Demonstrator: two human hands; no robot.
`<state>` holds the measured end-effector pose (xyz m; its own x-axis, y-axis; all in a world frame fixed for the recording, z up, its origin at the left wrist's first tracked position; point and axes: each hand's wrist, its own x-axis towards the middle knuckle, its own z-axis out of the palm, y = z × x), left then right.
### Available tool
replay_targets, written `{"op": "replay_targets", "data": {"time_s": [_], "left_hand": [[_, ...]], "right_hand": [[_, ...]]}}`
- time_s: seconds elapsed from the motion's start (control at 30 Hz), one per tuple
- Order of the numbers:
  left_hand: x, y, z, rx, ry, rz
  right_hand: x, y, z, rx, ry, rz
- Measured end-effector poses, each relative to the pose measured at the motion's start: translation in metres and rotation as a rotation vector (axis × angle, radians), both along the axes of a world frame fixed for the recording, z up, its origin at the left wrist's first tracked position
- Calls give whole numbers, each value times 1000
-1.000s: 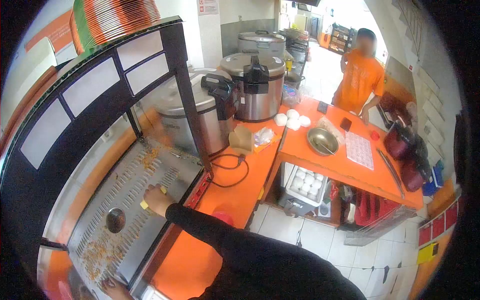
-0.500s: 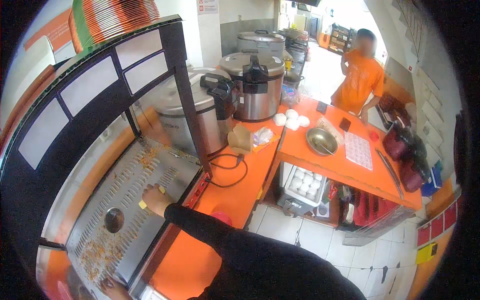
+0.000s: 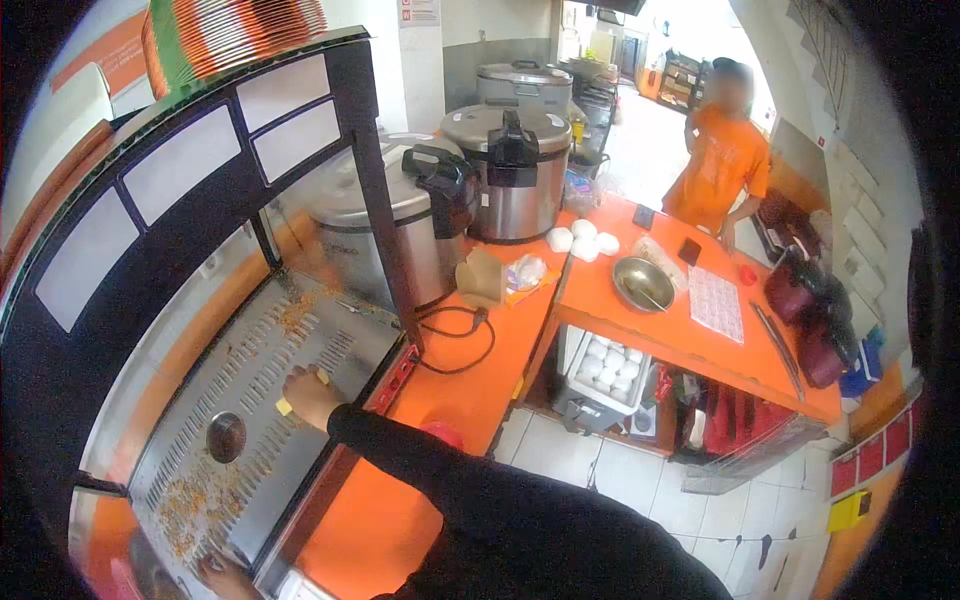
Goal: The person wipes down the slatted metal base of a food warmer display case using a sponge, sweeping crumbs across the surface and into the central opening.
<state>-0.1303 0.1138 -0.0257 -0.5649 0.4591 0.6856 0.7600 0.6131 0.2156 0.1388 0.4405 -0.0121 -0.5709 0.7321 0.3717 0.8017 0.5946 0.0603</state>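
Note:
My right hand [image 3: 312, 398] is closed around a yellow piece [image 3: 284, 407], a sponge or folded cloth, whose ends stick out on both sides of the fingers. It presses on the slotted metal tray [image 3: 262, 372] of a display case, near the tray's right edge. Orange-brown crumbs [image 3: 205, 505] are scattered over the tray, thickest at its near end and far corner. A round hole [image 3: 227, 437] sits in the middle of the tray. Low in the view, my left hand [image 3: 225, 578] rests at the tray's near edge, fingers slightly apart, partly cut off by the view.
The black case frame [image 3: 385, 230] rises beside my right arm. Behind it stand large steel rice cookers [image 3: 510, 170] and a cable [image 3: 490, 345]. On the orange counter [image 3: 640, 325] lie a metal bowl [image 3: 640, 280] and white bundles [image 3: 583, 240]. A person in orange [image 3: 720, 160] stands behind it.
The view has shifted very slightly. Both hands stay at nearly the same spots on the tray, and the yellow piece is still in my right hand.

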Motion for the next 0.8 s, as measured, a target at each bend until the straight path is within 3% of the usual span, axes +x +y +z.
{"op": "replay_targets", "data": {"time_s": [0.13, 0.23, 0.33, 0.4, 0.43, 0.47, 0.53, 0.6, 0.73, 0.8], "left_hand": [[-4, 0, -2, -18, 131, -16], [-75, -9, -61, -319, -149, 281], [-65, -9, -48, -341, -147, 185], [-97, -18, -76, -444, 73, 114], [-109, -24, -88, -494, 180, 77], [-92, -22, -71, -412, -6, 82], [-13, -1, 3, -219, -383, 98], [-21, -5, -8, -220, -281, 133], [-79, -19, -63, -504, 238, 94], [-54, -12, -50, -284, 13, 193]], "right_hand": [[0, 1, -2, -27, 10, -1], [-1, 1, 1, -30, -12, 14], [3, 8, 1, 3, -6, 35], [2, 2, 0, -15, 21, 42], [-13, 13, -31, 43, -41, -4], [-40, 42, -84, 110, -108, -49], [-41, 52, -92, 78, -119, -59], [-12, 15, -22, -149, 5, 13], [6, 2, 5, -115, -9, 48], [7, 2, 10, -97, -13, 70]]}}
